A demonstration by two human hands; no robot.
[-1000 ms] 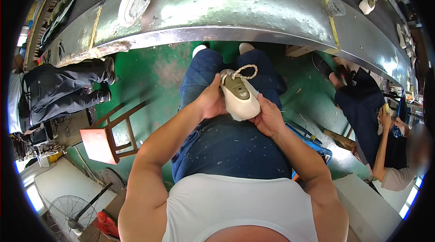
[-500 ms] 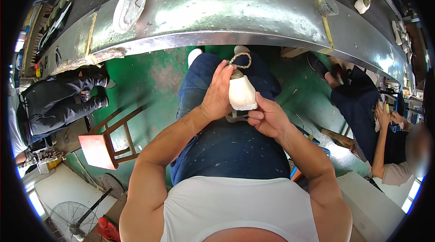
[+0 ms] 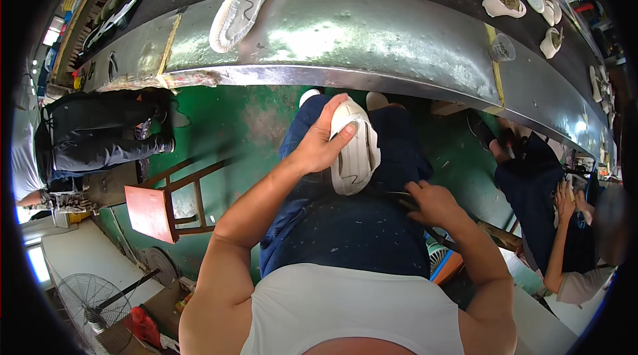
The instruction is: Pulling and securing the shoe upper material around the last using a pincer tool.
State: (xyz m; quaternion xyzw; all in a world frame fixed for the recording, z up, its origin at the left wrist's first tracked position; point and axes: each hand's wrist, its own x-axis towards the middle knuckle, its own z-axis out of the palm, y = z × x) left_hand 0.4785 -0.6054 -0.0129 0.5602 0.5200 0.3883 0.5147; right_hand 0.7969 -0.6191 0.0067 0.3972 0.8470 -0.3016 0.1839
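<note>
My left hand (image 3: 327, 141) grips a white shoe upper (image 3: 356, 159) above my lap, thumb across it and fingers behind one end. Its underside faces up, showing a pale insole with a dark curved mark near the end closest to me. To the right of the shoe, my right hand (image 3: 435, 205) is closed, back upward, around a hand tool. A thin tip points from the fingers toward the shoe, and a dark handle (image 3: 442, 239) comes out below the palm. The tool's exact kind is hidden by the hand. Shoe and right hand are apart.
A metal-edged bench (image 3: 299, 76) runs across in front, carrying another white shoe upper (image 3: 244, 8), a clear plastic cup (image 3: 503, 47) and several white shoes at right. A wooden stool (image 3: 149, 212) and a fan (image 3: 93, 305) stand left. Other people are on both sides.
The shoe has turned over in my left hand, so its underside now shows and the rope loop is out of sight. My right hand has left the shoe and moved right and down.
</note>
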